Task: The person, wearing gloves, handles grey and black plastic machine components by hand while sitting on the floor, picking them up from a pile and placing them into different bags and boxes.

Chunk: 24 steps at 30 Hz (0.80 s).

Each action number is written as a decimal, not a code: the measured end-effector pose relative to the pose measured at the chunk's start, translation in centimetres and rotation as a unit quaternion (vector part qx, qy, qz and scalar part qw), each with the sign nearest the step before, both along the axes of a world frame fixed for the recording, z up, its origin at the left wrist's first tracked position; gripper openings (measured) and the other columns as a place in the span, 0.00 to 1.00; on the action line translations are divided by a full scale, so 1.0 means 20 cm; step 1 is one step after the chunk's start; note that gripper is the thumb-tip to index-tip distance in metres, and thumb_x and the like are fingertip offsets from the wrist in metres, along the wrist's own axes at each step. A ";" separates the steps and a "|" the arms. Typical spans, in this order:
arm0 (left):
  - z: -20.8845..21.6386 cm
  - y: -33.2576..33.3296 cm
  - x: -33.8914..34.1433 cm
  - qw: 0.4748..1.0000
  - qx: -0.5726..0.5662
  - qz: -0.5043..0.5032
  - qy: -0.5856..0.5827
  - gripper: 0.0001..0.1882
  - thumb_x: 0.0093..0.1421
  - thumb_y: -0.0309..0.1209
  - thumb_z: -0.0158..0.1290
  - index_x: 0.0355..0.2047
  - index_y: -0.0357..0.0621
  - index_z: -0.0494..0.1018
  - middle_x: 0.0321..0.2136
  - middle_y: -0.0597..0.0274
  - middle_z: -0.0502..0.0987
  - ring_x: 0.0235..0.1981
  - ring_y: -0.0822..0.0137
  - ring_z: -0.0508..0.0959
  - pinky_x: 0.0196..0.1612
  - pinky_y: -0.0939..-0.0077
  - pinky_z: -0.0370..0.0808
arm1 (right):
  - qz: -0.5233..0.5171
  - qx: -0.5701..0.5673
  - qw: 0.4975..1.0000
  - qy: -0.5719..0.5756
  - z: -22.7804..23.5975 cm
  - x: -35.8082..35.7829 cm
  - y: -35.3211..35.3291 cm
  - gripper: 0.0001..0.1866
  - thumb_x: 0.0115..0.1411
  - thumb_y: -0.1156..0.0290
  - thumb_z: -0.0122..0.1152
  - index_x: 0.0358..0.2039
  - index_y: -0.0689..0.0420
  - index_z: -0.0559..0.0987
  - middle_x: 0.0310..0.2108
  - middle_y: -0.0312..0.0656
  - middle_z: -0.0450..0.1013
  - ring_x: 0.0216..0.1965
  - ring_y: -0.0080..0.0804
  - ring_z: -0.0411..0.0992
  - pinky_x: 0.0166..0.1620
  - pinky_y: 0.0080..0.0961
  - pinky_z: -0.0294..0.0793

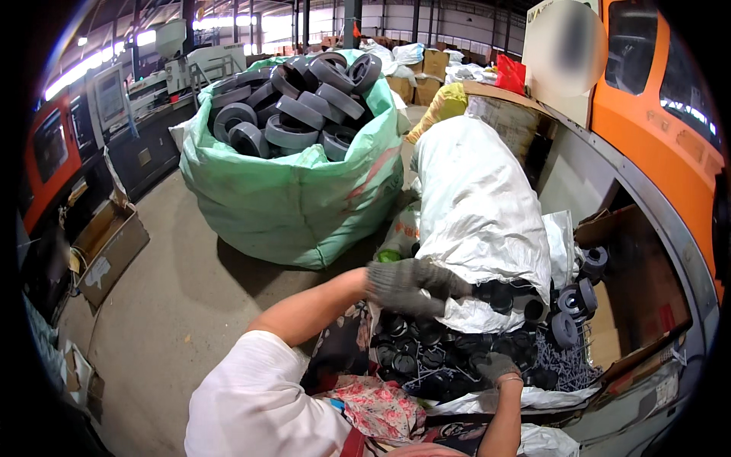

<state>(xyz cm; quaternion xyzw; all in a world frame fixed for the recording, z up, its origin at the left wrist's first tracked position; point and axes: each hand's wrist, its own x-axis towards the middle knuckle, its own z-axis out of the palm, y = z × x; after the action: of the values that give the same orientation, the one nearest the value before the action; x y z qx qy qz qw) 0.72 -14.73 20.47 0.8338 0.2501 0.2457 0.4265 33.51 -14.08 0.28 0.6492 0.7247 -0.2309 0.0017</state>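
Note:
My left hand (407,287), in a dark grey knit glove, is at the mouth of a white woven sack (480,198), its fingers closed on the sack's edge. Black round plastic parts (499,295) show inside the mouth. Lower down, my right hand (496,367), also gloved, reaches into a heap of black round caps (403,358). Its fingertips are among the caps, so whether it grips one is hidden. Thin grey plastic sprues (567,362) lie mixed in beside the heap, and grey rings (565,329) rest at its right.
A large green sack (297,206) full of grey rings (301,114) stands ahead on the left. An orange machine (662,91) rises on the right, above an open cardboard box (640,282). Another cardboard box (114,255) sits on the floor at far left.

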 end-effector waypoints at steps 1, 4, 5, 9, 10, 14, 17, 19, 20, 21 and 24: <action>-0.13 0.10 0.04 0.996 0.029 0.087 0.017 0.18 0.52 0.41 0.51 0.40 0.44 0.71 0.30 0.59 0.76 0.31 0.61 0.75 0.38 0.67 0.71 | -0.001 -0.005 1.000 -0.001 0.01 -0.01 0.00 0.22 0.49 0.49 0.53 0.39 0.50 0.77 0.41 0.48 0.72 0.45 0.45 0.68 0.48 0.36 0.67; -0.67 0.45 -0.08 0.905 0.089 0.152 0.387 0.23 0.49 0.46 0.50 0.42 0.45 0.72 0.36 0.52 0.75 0.39 0.56 0.74 0.42 0.65 0.70 | 0.005 0.008 0.999 0.043 -0.03 -0.04 0.02 0.25 0.46 0.51 0.57 0.38 0.56 0.77 0.38 0.52 0.73 0.43 0.47 0.70 0.46 0.35 0.68; -0.80 0.51 -0.12 0.920 0.048 0.123 0.369 0.24 0.48 0.47 0.50 0.42 0.45 0.72 0.38 0.50 0.74 0.41 0.56 0.74 0.43 0.65 0.69 | 0.011 0.010 0.999 0.049 -0.08 -0.02 0.04 0.25 0.45 0.51 0.57 0.39 0.56 0.77 0.38 0.51 0.73 0.43 0.46 0.70 0.46 0.35 0.68; -1.29 0.65 -0.22 0.951 0.144 0.098 0.256 0.22 0.44 0.42 0.55 0.35 0.39 0.75 0.33 0.48 0.75 0.38 0.55 0.75 0.42 0.66 0.70 | 0.028 0.001 0.999 0.031 -0.13 -0.02 0.08 0.24 0.45 0.52 0.58 0.39 0.53 0.77 0.39 0.49 0.73 0.43 0.45 0.70 0.47 0.33 0.67; -1.28 0.64 -0.20 0.926 0.168 0.098 0.324 0.23 0.42 0.43 0.57 0.36 0.40 0.75 0.34 0.48 0.75 0.39 0.56 0.75 0.43 0.67 0.70 | 0.025 0.002 0.999 0.019 -0.14 0.00 0.09 0.24 0.45 0.52 0.58 0.39 0.53 0.78 0.39 0.49 0.73 0.43 0.44 0.70 0.47 0.33 0.67; -1.22 0.62 -0.13 0.887 0.053 0.151 0.434 0.27 0.36 0.45 0.61 0.38 0.47 0.74 0.36 0.53 0.75 0.41 0.60 0.75 0.44 0.71 0.71 | 0.031 -0.019 0.999 -0.010 -0.13 0.01 0.10 0.22 0.45 0.52 0.58 0.39 0.50 0.78 0.40 0.48 0.72 0.44 0.45 0.69 0.48 0.33 0.67; -1.48 0.70 -0.22 0.874 0.110 0.174 0.441 0.25 0.35 0.44 0.61 0.36 0.50 0.75 0.36 0.57 0.76 0.41 0.62 0.75 0.44 0.72 0.71 | 0.047 0.000 0.999 0.003 -0.14 -0.03 0.10 0.22 0.46 0.52 0.57 0.39 0.50 0.78 0.40 0.48 0.72 0.44 0.45 0.69 0.47 0.34 0.67; -1.48 0.71 -0.21 0.881 0.127 0.165 0.425 0.24 0.35 0.44 0.60 0.35 0.51 0.76 0.36 0.59 0.76 0.41 0.62 0.75 0.44 0.72 0.71 | 0.042 0.008 0.999 0.008 -0.14 -0.01 0.10 0.22 0.46 0.52 0.56 0.39 0.51 0.78 0.40 0.48 0.72 0.43 0.46 0.69 0.47 0.35 0.68; -1.49 0.72 -0.22 0.880 0.122 0.171 0.425 0.23 0.36 0.44 0.60 0.35 0.51 0.76 0.36 0.59 0.76 0.41 0.62 0.75 0.44 0.71 0.71 | 0.040 0.006 0.999 0.010 -0.14 -0.01 0.10 0.22 0.46 0.51 0.56 0.39 0.51 0.77 0.40 0.49 0.72 0.43 0.46 0.69 0.46 0.35 0.68; -1.40 0.69 -0.16 0.884 0.119 0.169 0.420 0.23 0.36 0.44 0.60 0.34 0.52 0.76 0.36 0.59 0.76 0.41 0.62 0.75 0.44 0.71 0.71 | 0.030 0.004 1.000 0.007 -0.14 0.03 0.09 0.23 0.46 0.51 0.55 0.39 0.51 0.77 0.39 0.49 0.72 0.43 0.46 0.70 0.46 0.35 0.68; -1.34 0.61 -0.18 0.884 0.137 0.174 0.412 0.25 0.34 0.45 0.61 0.35 0.49 0.76 0.36 0.57 0.76 0.41 0.59 0.75 0.44 0.70 0.71 | 0.030 -0.007 0.999 0.018 -0.13 0.01 0.08 0.21 0.47 0.51 0.55 0.38 0.50 0.77 0.41 0.47 0.72 0.45 0.45 0.69 0.48 0.36 0.67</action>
<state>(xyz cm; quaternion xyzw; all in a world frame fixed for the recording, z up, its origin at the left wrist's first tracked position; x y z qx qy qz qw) -2.92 -2.52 -6.31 0.8532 0.5079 -0.0177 0.1177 33.61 -12.51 -2.30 0.6229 0.7421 -0.2474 0.0007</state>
